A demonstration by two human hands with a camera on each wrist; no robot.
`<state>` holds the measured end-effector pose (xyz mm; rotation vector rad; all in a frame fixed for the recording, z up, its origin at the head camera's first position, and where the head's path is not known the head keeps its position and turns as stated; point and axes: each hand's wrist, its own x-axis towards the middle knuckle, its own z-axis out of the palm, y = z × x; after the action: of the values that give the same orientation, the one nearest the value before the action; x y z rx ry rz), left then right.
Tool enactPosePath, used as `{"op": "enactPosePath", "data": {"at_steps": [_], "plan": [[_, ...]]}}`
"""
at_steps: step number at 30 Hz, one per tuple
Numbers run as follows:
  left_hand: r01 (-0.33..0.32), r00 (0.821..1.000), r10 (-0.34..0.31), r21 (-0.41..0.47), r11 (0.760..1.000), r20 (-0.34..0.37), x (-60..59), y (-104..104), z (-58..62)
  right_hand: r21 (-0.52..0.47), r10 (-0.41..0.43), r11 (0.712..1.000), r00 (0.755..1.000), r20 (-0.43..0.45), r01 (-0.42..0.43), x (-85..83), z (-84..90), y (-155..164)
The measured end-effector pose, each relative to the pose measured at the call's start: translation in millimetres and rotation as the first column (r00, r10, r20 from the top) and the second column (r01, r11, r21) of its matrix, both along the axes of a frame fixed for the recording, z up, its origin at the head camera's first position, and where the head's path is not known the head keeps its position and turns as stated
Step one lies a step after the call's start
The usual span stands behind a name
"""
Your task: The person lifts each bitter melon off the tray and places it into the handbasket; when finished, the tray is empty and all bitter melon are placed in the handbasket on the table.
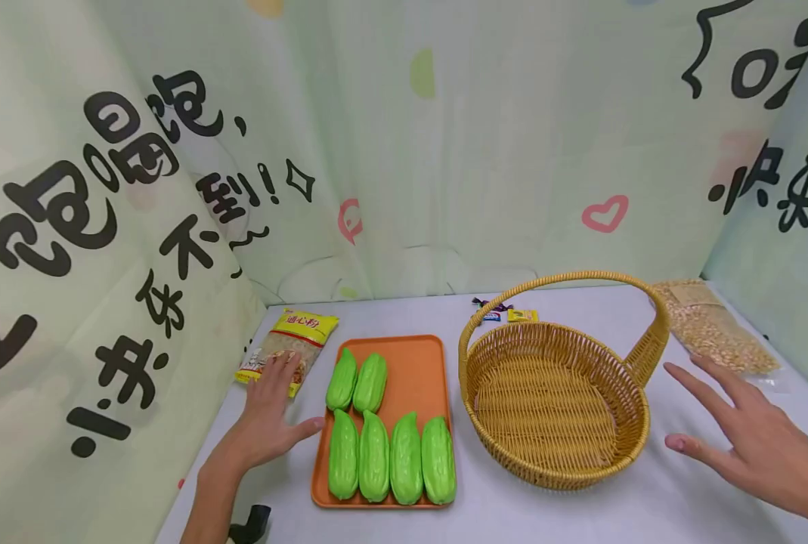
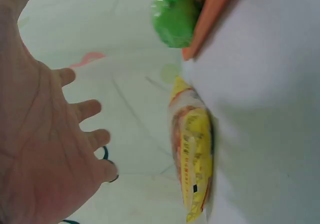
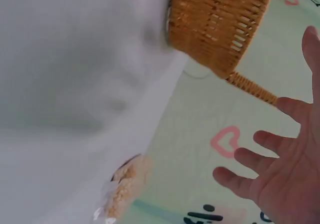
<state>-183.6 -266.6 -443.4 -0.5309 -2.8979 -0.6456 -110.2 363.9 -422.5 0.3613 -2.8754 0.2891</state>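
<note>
My left hand [image 1: 265, 423] hovers with fingers spread between the yellow pasta bag [image 1: 306, 330] and an orange tray [image 1: 413, 370]; the left wrist view shows its palm bare. On the tray lie several green ridged gourds [image 1: 374, 457], two at the back left and a row along the front. A woven wicker basket [image 1: 553, 412] with a tall arched handle stands right of the tray, nothing in it. To the basket's right, my right hand [image 1: 750, 438] is held in the air, fingers apart and holding nothing. In the right wrist view the basket [image 3: 215, 28] is apart from the fingers.
Behind the basket lie small wrapped candies [image 1: 522, 315]. A clear bag of pale grains [image 1: 713, 325] rests at the back right. Printed curtains [image 1: 390, 151] stand behind and beside the white table [image 1: 506, 499]. A black object [image 1: 250, 525] sits at the front left.
</note>
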Motion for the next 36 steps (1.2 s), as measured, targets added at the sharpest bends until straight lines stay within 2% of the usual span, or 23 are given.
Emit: {"op": "enactPosePath", "data": {"at_steps": [3,6,8,10,13,14,16,18,20,22,23,24,26,30,33,36], "plan": [[-0.006,0.999,0.003,0.047,0.999,0.046,5.4,-0.1,1.8,-0.129,0.029,0.991,0.999,-0.016,-0.031,7.8,16.6,-17.2],[-0.024,0.989,0.009,0.097,0.995,0.145,11.4,1.0,2.8,-0.263,0.075,0.961,0.996,-0.051,-0.086,16.2,32.3,-42.1],[-0.043,0.975,0.017,0.116,0.992,0.224,15.0,1.4,2.7,-0.359,0.136,0.921,0.988,-0.070,-0.152,22.1,40.5,-62.7],[-0.049,0.957,0.009,0.132,0.990,0.291,17.1,1.3,1.2,-0.472,0.220,0.854,0.974,-0.056,-0.220,26.9,45.0,-85.1],[-0.065,0.922,-0.011,0.181,0.981,0.386,18.7,-0.3,-4.0,-0.603,0.364,0.742,0.931,-0.003,-0.292,34.0,45.8,-119.0],[-0.072,0.909,-0.020,0.206,0.976,0.417,19.1,-1.1,-5.9,-0.637,0.407,0.713,0.913,0.035,-0.293,35.6,45.4,-129.9],[-0.085,0.884,-0.046,0.257,0.963,0.466,19.1,-2.9,-10.8,-0.683,0.476,0.677,0.871,0.122,-0.274,37.6,43.1,-150.2],[-0.093,0.862,-0.079,0.308,0.947,0.501,18.3,-3.9,-15.4,-0.743,0.524,0.641,0.817,0.239,-0.194,37.6,40.5,-170.2],[-0.094,0.842,-0.115,0.354,0.931,0.528,17.8,-4.6,-19.8,-0.788,0.559,0.605,0.764,0.321,-0.112,35.9,34.9,-188.5],[-0.094,0.824,-0.148,0.390,0.916,0.546,16.3,-4.6,-23.4,-0.825,0.584,0.563,0.729,0.357,-0.047,32.8,26.4,-205.4],[-0.095,0.817,-0.159,0.402,0.911,0.555,15.6,-4.5,-24.8,-0.837,0.588,0.546,0.723,0.361,-0.026,30.9,21.5,-213.1],[-0.096,0.810,-0.171,0.414,0.905,0.562,15.0,-4.3,-26.0,-0.846,0.589,0.533,0.729,0.348,-0.027,28.9,15.7,-219.9],[-0.097,0.800,-0.185,0.428,0.899,0.571,15.2,-4.6,-28.0,-0.841,0.567,0.540,0.754,0.333,-0.034,24.3,5.1,-232.6],[-0.074,0.798,-0.198,0.419,0.905,0.569,15.2,-4.3,-31.5,-0.832,0.502,0.554,0.809,0.307,-0.028,15.9,-11.5,-249.7],[-0.058,0.798,-0.202,0.406,0.912,0.567,15.5,-4.3,-32.7,-0.823,0.472,0.568,0.828,0.302,-0.023,11.8,-18.8,-258.0],[-0.052,0.798,-0.205,0.403,0.914,0.567,16.9,-5.0,-32.1,-0.802,0.457,0.596,0.839,0.294,-0.044,8.3,-23.3,-263.8]]}}
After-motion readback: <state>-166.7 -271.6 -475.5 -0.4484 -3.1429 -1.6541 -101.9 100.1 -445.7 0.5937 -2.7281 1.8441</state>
